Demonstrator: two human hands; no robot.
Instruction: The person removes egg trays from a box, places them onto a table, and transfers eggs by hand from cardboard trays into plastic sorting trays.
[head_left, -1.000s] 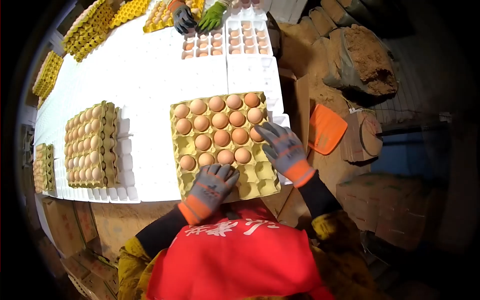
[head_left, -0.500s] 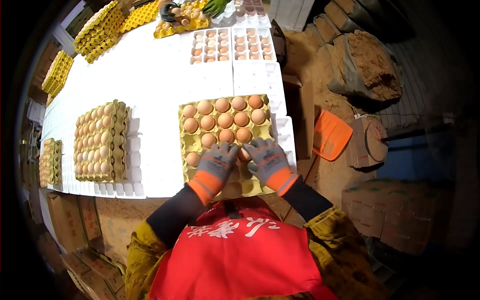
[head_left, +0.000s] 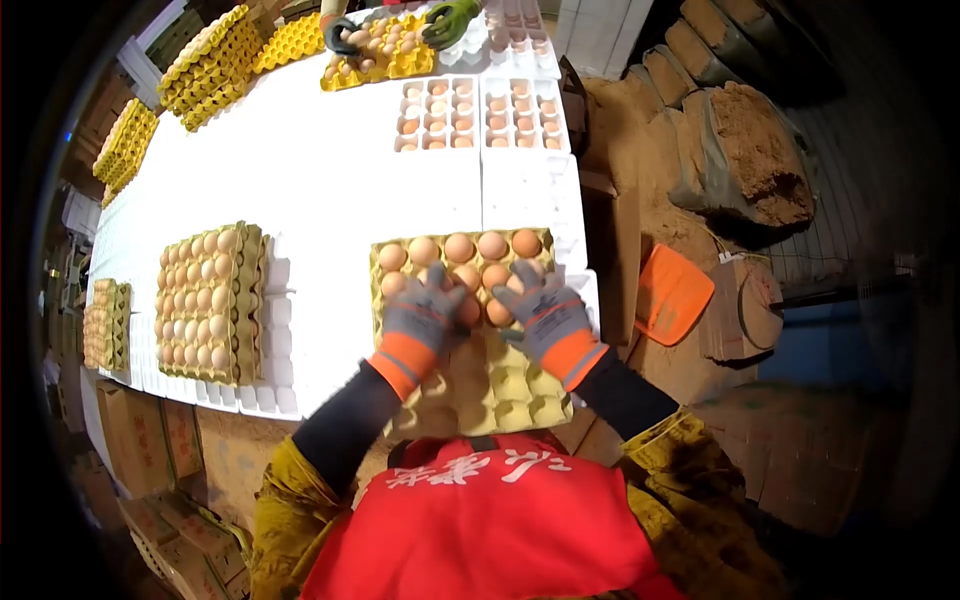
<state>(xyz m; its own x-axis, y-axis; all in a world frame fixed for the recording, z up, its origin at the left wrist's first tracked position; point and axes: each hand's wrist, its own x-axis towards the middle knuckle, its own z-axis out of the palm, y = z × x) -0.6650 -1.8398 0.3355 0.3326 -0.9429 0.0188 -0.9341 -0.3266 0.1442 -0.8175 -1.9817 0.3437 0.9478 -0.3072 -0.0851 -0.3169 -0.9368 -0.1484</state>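
A yellowish pulp tray [head_left: 513, 385] lies in front of me, with brown eggs [head_left: 459, 247] in its far rows and bare cups in the near rows. Over its left half is my left hand [head_left: 427, 315], in a grey and orange glove, fingers curled around an egg near the middle. My right hand [head_left: 545, 312], gloved alike, has its fingers bent around another egg just to the right. Both sets of fingertips partly cover the eggs beneath them.
Stacked egg trays [head_left: 205, 300] stand at the left. White trays with eggs [head_left: 436, 115] lie beyond my tray. At the far edge, a co-worker's gloved hands [head_left: 450, 24] are at a yellow tray [head_left: 385, 62]. An orange scoop [head_left: 674, 294] is on the floor at right.
Both my hands have come together over the tray and moved to farther rows. Eggs have gone from the near rows. The co-worker's hands have shifted from the white trays to the yellow tray.
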